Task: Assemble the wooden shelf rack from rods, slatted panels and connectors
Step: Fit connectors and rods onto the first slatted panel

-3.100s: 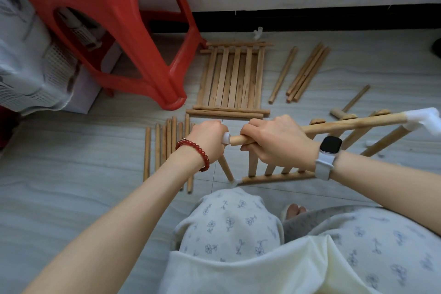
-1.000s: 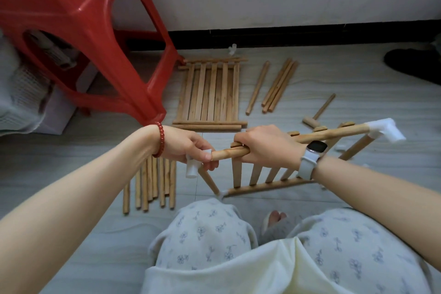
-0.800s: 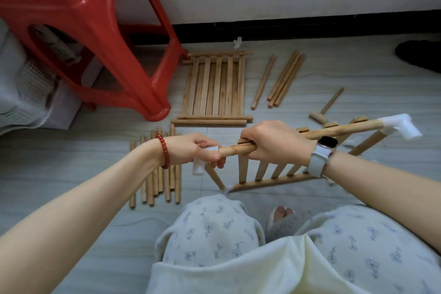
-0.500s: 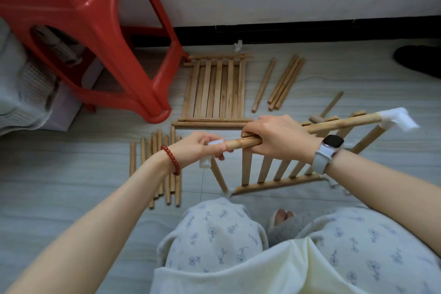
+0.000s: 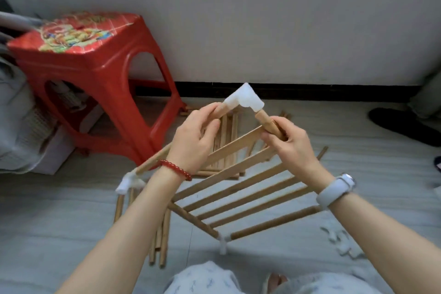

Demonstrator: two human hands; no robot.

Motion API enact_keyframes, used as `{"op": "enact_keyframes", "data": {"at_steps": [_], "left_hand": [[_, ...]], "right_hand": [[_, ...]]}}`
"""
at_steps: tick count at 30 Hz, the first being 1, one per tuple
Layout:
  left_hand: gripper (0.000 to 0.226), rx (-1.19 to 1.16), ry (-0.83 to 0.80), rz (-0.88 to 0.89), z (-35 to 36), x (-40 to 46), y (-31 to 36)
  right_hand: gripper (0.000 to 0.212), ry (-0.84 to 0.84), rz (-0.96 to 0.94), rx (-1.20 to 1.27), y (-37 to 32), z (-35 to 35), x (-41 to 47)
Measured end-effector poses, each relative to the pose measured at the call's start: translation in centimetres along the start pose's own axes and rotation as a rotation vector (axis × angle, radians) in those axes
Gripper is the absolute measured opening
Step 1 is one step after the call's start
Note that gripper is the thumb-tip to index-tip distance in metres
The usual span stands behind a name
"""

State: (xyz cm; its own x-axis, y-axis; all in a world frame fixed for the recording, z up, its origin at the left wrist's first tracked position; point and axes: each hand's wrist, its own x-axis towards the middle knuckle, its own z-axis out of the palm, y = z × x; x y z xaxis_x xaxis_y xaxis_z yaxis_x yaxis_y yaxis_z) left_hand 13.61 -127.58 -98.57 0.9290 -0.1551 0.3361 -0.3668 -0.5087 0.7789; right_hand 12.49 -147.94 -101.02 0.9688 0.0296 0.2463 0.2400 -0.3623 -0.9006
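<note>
White plastic corner connector (image 5: 244, 99) sits raised between my hands. My left hand (image 5: 194, 137) pinches one wooden rod (image 5: 220, 111), my right hand (image 5: 290, 144) grips the slatted panel's rod (image 5: 268, 123). I should push both straight in, without twisting.

Soft even daylight, slight blur, bowed edges.

White connector (image 5: 245, 99), red stool (image 5: 95, 74)
</note>
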Motion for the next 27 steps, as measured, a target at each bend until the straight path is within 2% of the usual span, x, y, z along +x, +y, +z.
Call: {"op": "enact_keyframes", "data": {"at_steps": [2, 4, 6, 9, 14, 19, 23, 27], "left_hand": [[0.033, 0.256, 0.006, 0.069, 0.4, 1.3, 0.6], [0.035, 0.432, -0.095, 0.076, 1.8, 1.9, 0.7], [0.034, 0.53, -0.225, 0.086, 3.6, 1.8, 0.3], [0.033, 0.621, -0.325, 0.129, 6.2, 1.6, -0.6], [0.032, 0.573, -0.511, 0.007, 9.0, 3.9, -1.0], [0.031, 0.506, -0.583, -0.025, 10.6, 7.0, -0.3], [0.031, 0.459, -0.491, -0.022, 11.3, 8.5, 0.5], [0.037, 0.23, -0.413, 0.085, 11.9, 9.3, 2.3]], "right_hand": [[0.023, 0.012, 0.089, 0.104, 0.9, 0.4, -0.5], [0.016, -0.016, 0.208, 0.134, 2.8, 0.9, -1.6], [0.013, -0.028, 0.282, 0.101, 5.3, 1.1, -2.8], [0.011, -0.006, 0.345, 0.06, 8.6, 1.4, -4.0], [0.017, 0.087, 0.328, 0.058, 12.5, 1.4, -3.3], [0.043, 0.252, 0.216, 0.159, 14.2, 1.9, -1.8], [0.043, 0.348, 0.055, 0.02, 13.5, 1.1, 0.6], [0.045, 0.367, -0.059, -0.194, 12.0, -0.6, 2.6]]}}
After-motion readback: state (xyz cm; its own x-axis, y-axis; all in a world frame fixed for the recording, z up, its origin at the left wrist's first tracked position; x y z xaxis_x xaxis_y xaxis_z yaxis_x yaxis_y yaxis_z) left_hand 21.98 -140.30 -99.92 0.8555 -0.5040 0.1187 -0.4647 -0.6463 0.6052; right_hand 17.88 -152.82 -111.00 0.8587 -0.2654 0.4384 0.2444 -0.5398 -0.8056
